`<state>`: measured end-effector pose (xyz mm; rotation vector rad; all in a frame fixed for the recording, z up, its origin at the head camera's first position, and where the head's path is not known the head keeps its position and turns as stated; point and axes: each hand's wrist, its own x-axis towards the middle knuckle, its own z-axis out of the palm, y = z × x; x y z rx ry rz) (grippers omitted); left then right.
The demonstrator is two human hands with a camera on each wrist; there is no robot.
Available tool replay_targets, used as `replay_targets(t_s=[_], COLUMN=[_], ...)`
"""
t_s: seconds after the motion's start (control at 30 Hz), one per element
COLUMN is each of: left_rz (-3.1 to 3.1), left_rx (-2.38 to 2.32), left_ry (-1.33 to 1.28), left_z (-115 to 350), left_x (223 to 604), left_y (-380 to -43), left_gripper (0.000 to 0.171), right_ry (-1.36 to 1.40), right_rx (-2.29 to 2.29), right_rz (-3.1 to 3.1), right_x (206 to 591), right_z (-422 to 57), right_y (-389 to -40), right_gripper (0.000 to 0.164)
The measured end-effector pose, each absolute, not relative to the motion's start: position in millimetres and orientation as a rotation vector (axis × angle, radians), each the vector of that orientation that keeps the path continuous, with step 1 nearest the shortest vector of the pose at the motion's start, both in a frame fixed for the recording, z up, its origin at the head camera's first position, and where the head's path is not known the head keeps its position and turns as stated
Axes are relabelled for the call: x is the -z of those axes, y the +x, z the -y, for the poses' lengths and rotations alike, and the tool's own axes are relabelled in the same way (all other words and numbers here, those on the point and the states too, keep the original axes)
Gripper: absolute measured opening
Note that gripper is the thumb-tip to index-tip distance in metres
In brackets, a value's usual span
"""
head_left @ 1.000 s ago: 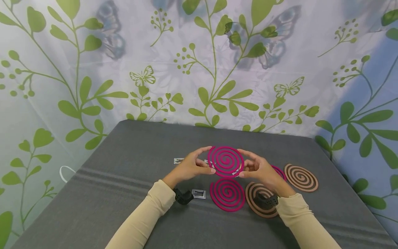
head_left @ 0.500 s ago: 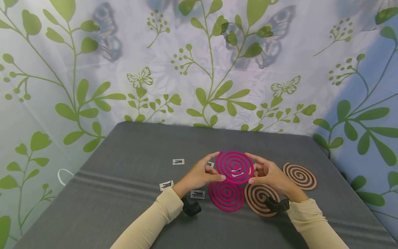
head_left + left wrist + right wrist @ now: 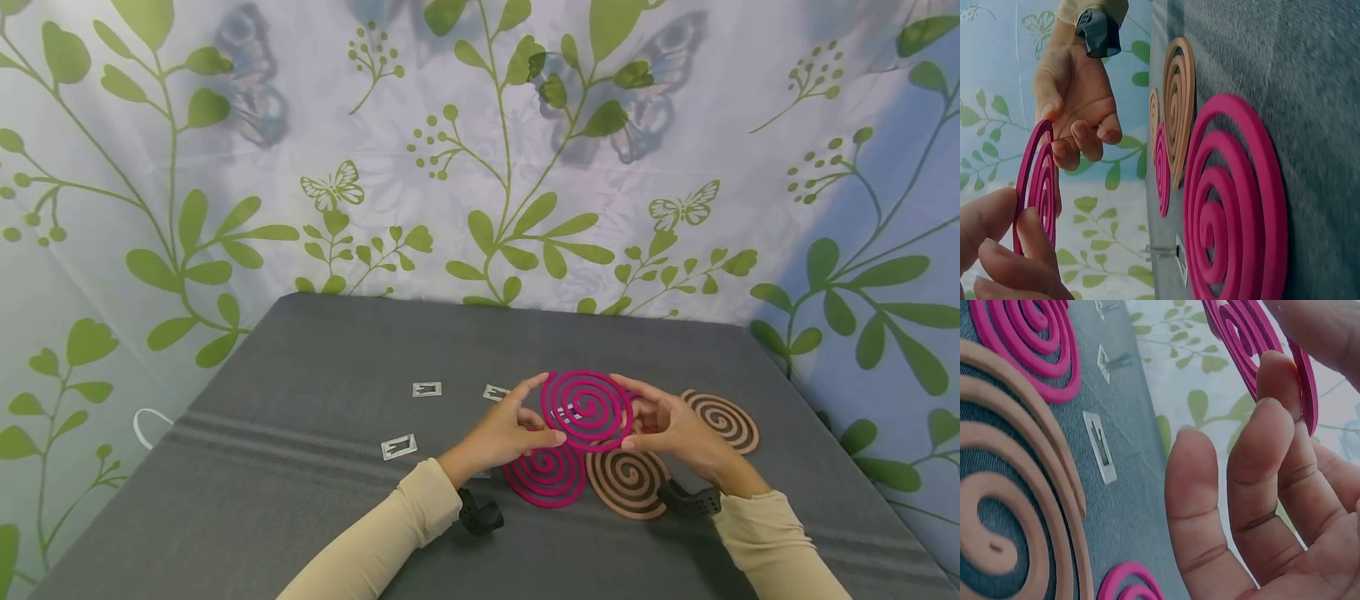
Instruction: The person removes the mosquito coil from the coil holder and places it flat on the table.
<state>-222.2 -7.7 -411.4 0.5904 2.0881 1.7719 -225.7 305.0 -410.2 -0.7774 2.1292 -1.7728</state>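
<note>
Both of my hands hold up a pink mosquito coil [image 3: 588,407] by its opposite edges, its flat face tilted towards me. On its left edge, my left hand [image 3: 498,435] pinches it between thumb and fingers. My right hand [image 3: 681,435] pinches the right edge, its other fingers loosely bent in the right wrist view. Below lies a second pink coil [image 3: 1235,206], partly covered by the held one in the head view. Beside it, a tan coil [image 3: 628,479] lies under my right wrist. Another pink coil [image 3: 1161,169] is mostly hidden behind my right hand in the head view.
A second tan coil [image 3: 723,422] lies further right on the grey cloth-covered table [image 3: 225,500]. Several small metal coil stands are spread about, including one stand [image 3: 427,389] at the back left and another stand [image 3: 398,447] nearer me. A patterned curtain [image 3: 420,83] hangs behind.
Both hands have carried the held pink coil to the right and slightly towards me, over the lying coils. The stands at the left have come out from behind my left hand and arm.
</note>
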Motion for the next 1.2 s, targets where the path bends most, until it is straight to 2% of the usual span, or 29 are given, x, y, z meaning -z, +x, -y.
replay_targets(t_s=[0.7,1.2], left_rz=[-2.068,-1.974], left_rx=[-1.758,-1.787], left_ry=[0.581,0.614], left_z=[-31,-60], left_x=[416,417], left_y=[-212,-204], left_gripper=[0.084,0.079], right_ry=[-0.744,-0.795], right_rx=[1.808,1.715], right_rz=[-1.915,-1.980], right_x=[411,413], right_z=[-345,-384], right_y=[-213,-206], right_gripper=[0.084,0.083])
